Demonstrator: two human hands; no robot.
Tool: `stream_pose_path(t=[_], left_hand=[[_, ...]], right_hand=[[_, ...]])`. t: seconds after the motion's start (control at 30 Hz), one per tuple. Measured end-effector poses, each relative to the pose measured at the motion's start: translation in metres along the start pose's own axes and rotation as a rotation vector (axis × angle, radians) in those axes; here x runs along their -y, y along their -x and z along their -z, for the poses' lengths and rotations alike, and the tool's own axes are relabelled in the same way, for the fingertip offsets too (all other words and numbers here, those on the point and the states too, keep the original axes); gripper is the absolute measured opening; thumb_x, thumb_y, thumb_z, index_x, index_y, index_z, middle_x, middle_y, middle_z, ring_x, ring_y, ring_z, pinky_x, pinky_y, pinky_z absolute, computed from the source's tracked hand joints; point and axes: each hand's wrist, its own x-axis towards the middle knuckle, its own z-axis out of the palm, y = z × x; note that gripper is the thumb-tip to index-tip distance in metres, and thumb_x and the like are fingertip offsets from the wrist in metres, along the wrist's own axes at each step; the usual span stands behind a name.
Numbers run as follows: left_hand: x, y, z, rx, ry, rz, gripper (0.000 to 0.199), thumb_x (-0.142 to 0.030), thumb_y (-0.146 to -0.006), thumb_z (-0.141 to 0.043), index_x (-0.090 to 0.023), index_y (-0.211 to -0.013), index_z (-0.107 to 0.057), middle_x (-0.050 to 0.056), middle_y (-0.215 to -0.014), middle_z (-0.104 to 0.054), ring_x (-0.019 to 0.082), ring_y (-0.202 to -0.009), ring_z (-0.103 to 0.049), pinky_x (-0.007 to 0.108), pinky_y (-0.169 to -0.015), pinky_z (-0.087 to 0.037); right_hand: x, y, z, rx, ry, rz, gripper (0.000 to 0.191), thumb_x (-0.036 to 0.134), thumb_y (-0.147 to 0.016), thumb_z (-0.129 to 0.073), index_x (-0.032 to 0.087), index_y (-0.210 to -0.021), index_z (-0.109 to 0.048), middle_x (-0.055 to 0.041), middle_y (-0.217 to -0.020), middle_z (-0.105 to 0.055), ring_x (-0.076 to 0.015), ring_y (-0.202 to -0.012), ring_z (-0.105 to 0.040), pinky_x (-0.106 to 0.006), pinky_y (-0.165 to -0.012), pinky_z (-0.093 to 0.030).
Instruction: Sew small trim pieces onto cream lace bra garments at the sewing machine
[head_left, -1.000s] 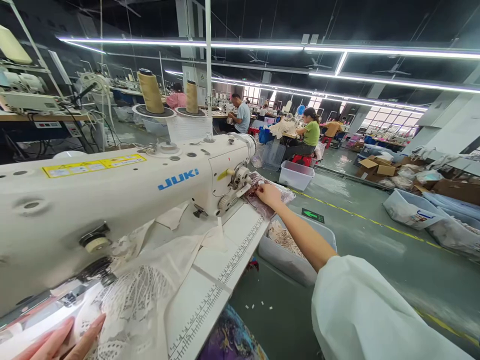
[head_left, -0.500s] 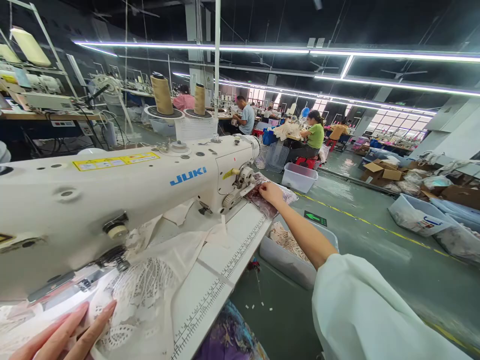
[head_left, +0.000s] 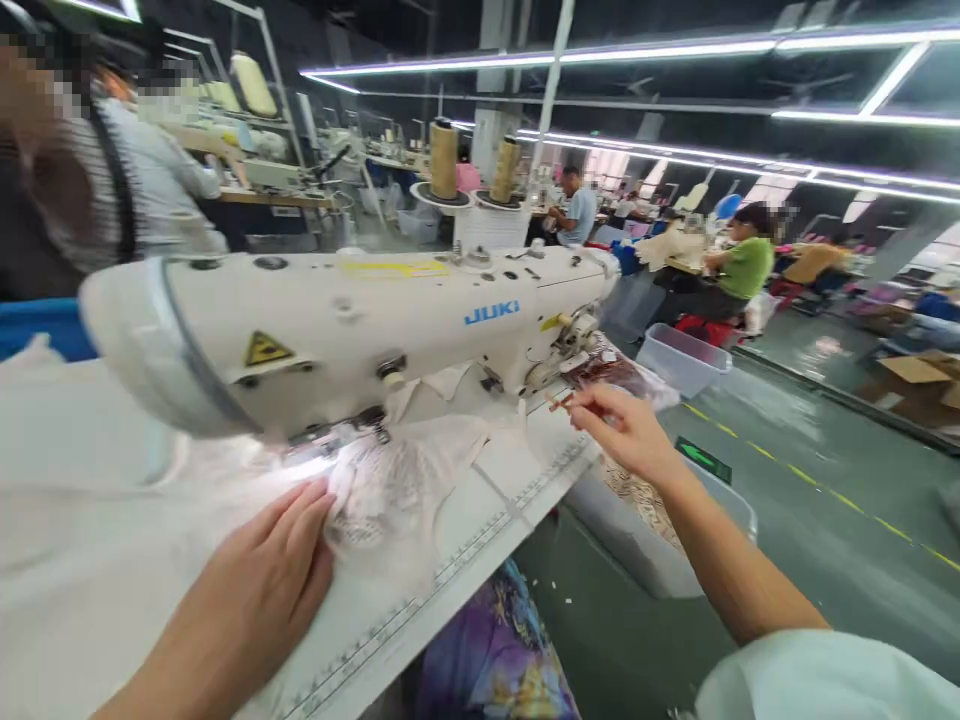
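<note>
My left hand (head_left: 262, 560) lies flat on pale lace fabric (head_left: 371, 490), fingers stretched toward the lit needle area of a white sewing machine (head_left: 337, 320). Whether it presses on the cloth is hard to tell. Over the right end of the machine bed, my right hand (head_left: 619, 425) pinches a small brown piece (head_left: 559, 402) between thumb and fingers. It is too small and blurred to identify. Just behind that hand sits a clear plastic bag (head_left: 611, 370) with dark reddish-brown contents.
A ruler strip (head_left: 465, 560) runs along the table's front edge. Below, a grey bin (head_left: 637, 540) holds beige pieces. Farther back stand a clear tub (head_left: 682, 360) and thread cones (head_left: 444, 160). A person (head_left: 67, 160) is close at left; others sit at machines beyond.
My view has swung left, showing more of the machine. My right hand has come away from the plastic bag, now with the small brown piece. My left hand stays on the lace fabric.
</note>
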Motion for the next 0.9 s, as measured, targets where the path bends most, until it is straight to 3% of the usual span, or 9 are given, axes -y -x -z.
stream_pose_path(t=[0.07,0.13,0.2,0.27,0.33,0.43,0.67,0.9], left_hand=[[-0.008,-0.011,0.017,0.017,-0.018,-0.024,0.041,-0.032,-0.101,-0.038,-0.013,-0.134,-0.054,0.016,-0.136,-0.063,0.032,-0.127,-0.058,0.047,-0.105,-0.052],[-0.010,-0.015,0.028,0.059,-0.007,0.010,0.037,-0.030,-0.102,-0.038,-0.014,-0.128,-0.059,0.015,-0.127,-0.066,0.031,-0.122,-0.060,0.047,-0.102,-0.054],[-0.010,-0.014,0.035,0.103,0.010,0.039,0.032,-0.028,-0.101,-0.040,-0.015,-0.119,-0.064,0.013,-0.115,-0.068,0.030,-0.111,-0.062,0.049,-0.096,-0.056],[-0.008,-0.009,0.039,0.119,0.023,0.025,0.029,-0.026,-0.100,-0.041,-0.015,-0.110,-0.066,0.012,-0.108,-0.068,0.030,-0.106,-0.064,0.049,-0.094,-0.058],[-0.007,-0.004,0.041,0.097,0.025,0.004,0.029,-0.025,-0.100,-0.041,-0.014,-0.111,-0.066,0.014,-0.110,-0.069,0.029,-0.108,-0.065,0.045,-0.094,-0.059],[-0.006,0.002,0.041,0.025,0.014,0.023,0.036,-0.024,-0.101,-0.037,-0.013,-0.124,-0.061,0.014,-0.122,-0.067,0.025,-0.112,-0.066,0.038,-0.095,-0.060],[-0.005,0.006,0.040,-0.040,0.018,0.014,0.032,-0.019,-0.098,-0.040,-0.012,-0.123,-0.059,0.014,-0.126,-0.068,0.025,-0.113,-0.067,0.039,-0.096,-0.060],[-0.005,0.010,0.038,-0.049,0.020,0.067,0.045,-0.028,-0.103,-0.040,-0.013,-0.146,-0.041,0.014,-0.128,-0.068,0.026,-0.115,-0.066,0.040,-0.091,-0.059]], right_hand=[[0.047,0.015,-0.028,0.129,-0.330,0.304,0.015,0.030,-0.098,-0.054,0.022,-0.096,-0.066,-0.0027,-0.095,-0.074,-0.0158,-0.088,-0.067,-0.026,-0.080,-0.049],[0.093,0.021,-0.061,0.246,-0.496,0.525,0.013,0.023,-0.098,-0.052,0.022,-0.098,-0.065,-0.0046,-0.100,-0.074,-0.0160,-0.094,-0.067,-0.028,-0.084,-0.049],[0.131,0.014,-0.096,0.306,-0.548,0.626,0.012,0.020,-0.096,-0.051,0.022,-0.093,-0.063,-0.0047,-0.099,-0.072,-0.0160,-0.094,-0.065,-0.028,-0.084,-0.048],[0.155,-0.004,-0.130,0.366,-0.551,0.584,0.010,0.019,-0.093,-0.052,0.022,-0.087,-0.060,-0.0023,-0.095,-0.070,-0.0146,-0.089,-0.063,-0.027,-0.081,-0.047],[0.162,-0.025,-0.156,0.460,-0.528,0.465,0.009,0.018,-0.089,-0.053,0.022,-0.082,-0.057,0.0009,-0.088,-0.067,-0.0125,-0.080,-0.060,-0.024,-0.073,-0.043],[0.157,-0.046,-0.176,0.552,-0.432,0.317,0.012,0.018,-0.087,-0.054,0.021,-0.076,-0.052,0.0055,-0.071,-0.059,-0.0104,-0.066,-0.051,-0.022,-0.063,-0.034],[0.156,-0.049,-0.175,0.548,-0.200,0.213,0.020,0.020,-0.085,-0.056,0.021,-0.068,-0.046,0.0070,-0.062,-0.051,-0.0105,-0.061,-0.042,-0.025,-0.060,-0.026],[0.160,-0.050,-0.182,0.503,-0.144,0.198,0.019,0.018,-0.081,-0.055,0.022,-0.066,-0.043,0.0054,-0.063,-0.050,-0.0117,-0.063,-0.041,-0.026,-0.059,-0.026]])
